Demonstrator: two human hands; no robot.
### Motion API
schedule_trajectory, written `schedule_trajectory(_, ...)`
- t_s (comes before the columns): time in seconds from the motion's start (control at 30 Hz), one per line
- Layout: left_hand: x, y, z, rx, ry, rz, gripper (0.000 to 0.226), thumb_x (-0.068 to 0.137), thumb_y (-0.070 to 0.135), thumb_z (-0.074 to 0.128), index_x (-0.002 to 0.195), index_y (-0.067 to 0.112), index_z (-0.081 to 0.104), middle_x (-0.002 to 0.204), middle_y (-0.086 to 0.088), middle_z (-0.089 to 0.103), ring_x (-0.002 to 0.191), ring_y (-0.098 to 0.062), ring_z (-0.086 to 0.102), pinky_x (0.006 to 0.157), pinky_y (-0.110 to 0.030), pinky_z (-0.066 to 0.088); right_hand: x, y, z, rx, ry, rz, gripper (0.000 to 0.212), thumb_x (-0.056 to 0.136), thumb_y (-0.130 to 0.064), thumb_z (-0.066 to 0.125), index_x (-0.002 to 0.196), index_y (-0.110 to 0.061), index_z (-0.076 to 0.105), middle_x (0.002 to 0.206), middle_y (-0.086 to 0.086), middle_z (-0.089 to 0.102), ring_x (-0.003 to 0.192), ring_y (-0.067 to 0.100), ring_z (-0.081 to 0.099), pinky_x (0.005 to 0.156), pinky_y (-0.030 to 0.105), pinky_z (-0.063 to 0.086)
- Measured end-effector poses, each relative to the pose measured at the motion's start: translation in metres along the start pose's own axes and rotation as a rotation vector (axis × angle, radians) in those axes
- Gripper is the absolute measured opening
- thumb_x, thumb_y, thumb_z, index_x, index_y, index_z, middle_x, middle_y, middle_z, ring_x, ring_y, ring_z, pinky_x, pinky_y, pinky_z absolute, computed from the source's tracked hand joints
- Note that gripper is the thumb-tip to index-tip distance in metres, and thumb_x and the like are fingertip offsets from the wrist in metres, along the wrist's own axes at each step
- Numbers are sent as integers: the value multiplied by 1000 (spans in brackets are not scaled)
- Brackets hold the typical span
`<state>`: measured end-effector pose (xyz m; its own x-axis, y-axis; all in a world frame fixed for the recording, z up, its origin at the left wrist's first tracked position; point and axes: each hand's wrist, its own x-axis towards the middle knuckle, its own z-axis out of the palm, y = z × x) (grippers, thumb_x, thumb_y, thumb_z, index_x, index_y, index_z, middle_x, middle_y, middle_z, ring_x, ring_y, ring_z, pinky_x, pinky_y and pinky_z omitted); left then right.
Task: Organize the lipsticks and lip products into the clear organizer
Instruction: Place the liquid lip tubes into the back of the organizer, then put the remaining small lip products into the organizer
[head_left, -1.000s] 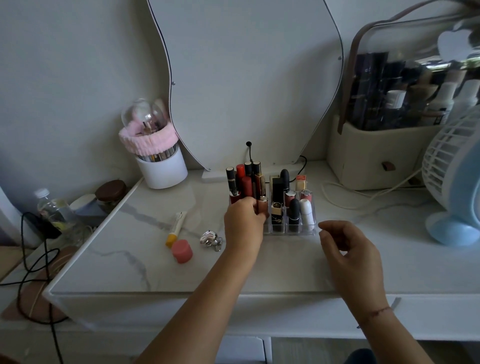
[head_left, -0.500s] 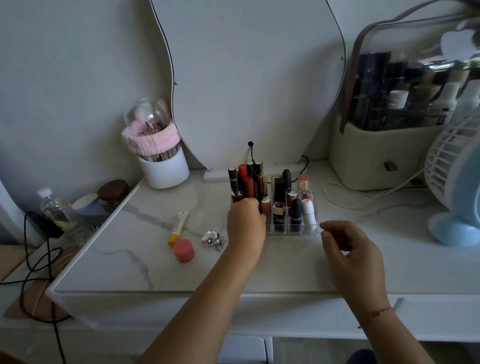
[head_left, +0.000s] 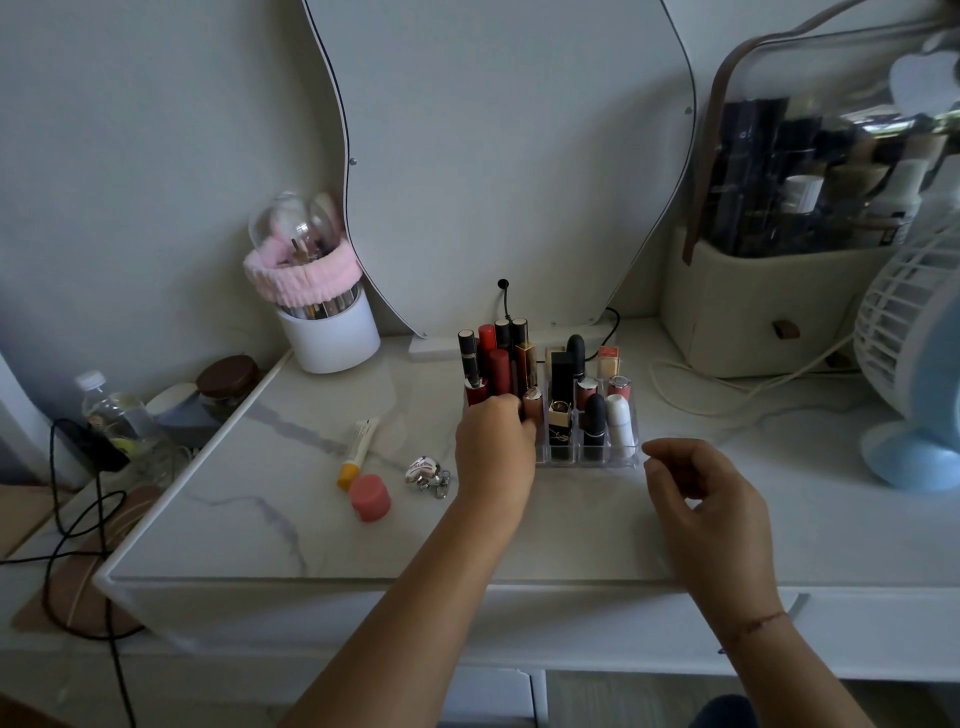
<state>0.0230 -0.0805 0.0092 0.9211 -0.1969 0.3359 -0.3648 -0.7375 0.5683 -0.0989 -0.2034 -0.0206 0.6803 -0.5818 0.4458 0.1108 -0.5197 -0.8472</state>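
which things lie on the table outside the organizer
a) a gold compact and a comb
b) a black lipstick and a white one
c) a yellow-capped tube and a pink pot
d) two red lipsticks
c: the tube and the pink pot lie flat on the table to the left of the organizer, while the black, white and red lipsticks stand inside it.

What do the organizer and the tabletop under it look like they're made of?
Organizer: clear hard plastic, probably acrylic; its walls are see-through with bright edges. Tabletop: white marble or a marble-look slab, smooth and slightly glossy; grey veins run across it, real stone or not is unclear.
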Motion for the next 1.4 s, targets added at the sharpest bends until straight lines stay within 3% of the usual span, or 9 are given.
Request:
schedule_trajectory(0.47,-1,-8,-4,-32,58,41,12,84,18,61,87,7,67,85,-12,72,82,-31,64,70,-36,50,0,0,0,-13,2,3,17,84,-11,61,92,-26,63,80,-16,62,74,2,58,62,1,41)
schedule_trajectory(0.6,-12,-14,-18,-110,167,84,22,83,18,66,103,9,68,91,-9,74,84,-23,68,76,-27,50,0,2,0,-17,-5,10,16,84,-12,61,92,-26,63,80,-15,63,74,4,58,61,2,42)
schedule_trajectory(0.67,-18,-20,-31,-133,257,82,19,81,19,68,99,12,71,87,-5,75,78,-18,68,70,-23,49,1,3,0,-16,-4,10,16,84,-12,61,93,-25,64,80,-14,64,75,5,59,59,6,44)
schedule_trajectory(0.8,-13,-56,-67,-131,419,-42,7,78,17,67,84,14,71,79,-6,71,74,-23,64,68,-31,49,0,3,0,-33,-14,3,16,84,-13,61,94,-26,63,80,-18,62,74,3,59,62,8,38)
schedule_trajectory(0.87,0,-83,-82,2,361,-178,17,79,21,66,94,12,68,92,-10,67,87,-28,61,75,-34,46,-1,3,1,-51,-22,-2,17,84,-13,61,94,-27,61,80,-21,59,74,2,58,63,8,37)
schedule_trajectory(0.97,17,-113,-94,198,100,-341,37,77,29,68,105,5,63,107,-18,60,100,-35,57,82,-37,45,-1,2,1,-66,-15,-11,17,84,-13,61,95,-26,62,80,-21,58,74,1,57,64,9,37)
schedule_trajectory(1.13,30,-126,-94,328,-144,-415,36,70,36,73,80,3,63,89,-17,66,76,-32,55,60,-29,37,-2,1,1,-58,-5,-8,18,84,-13,60,92,-30,61,80,-21,60,73,1,57,63,9,37)
schedule_trajectory(1.27,36,-121,-98,286,-97,-410,19,70,22,69,69,5,62,74,-13,63,69,-30,53,56,-28,36,-1,1,1,-66,-7,-7,17,84,-13,60,92,-28,62,79,-20,61,73,2,58,60,8,39)
schedule_trajectory(1.4,28,-103,-99,-111,182,-226,12,74,22,64,70,11,67,69,-12,69,66,-26,62,61,-33,46,-1,2,1,-63,2,-3,17,84,-12,61,93,-26,64,79,-17,62,73,2,58,59,8,41)
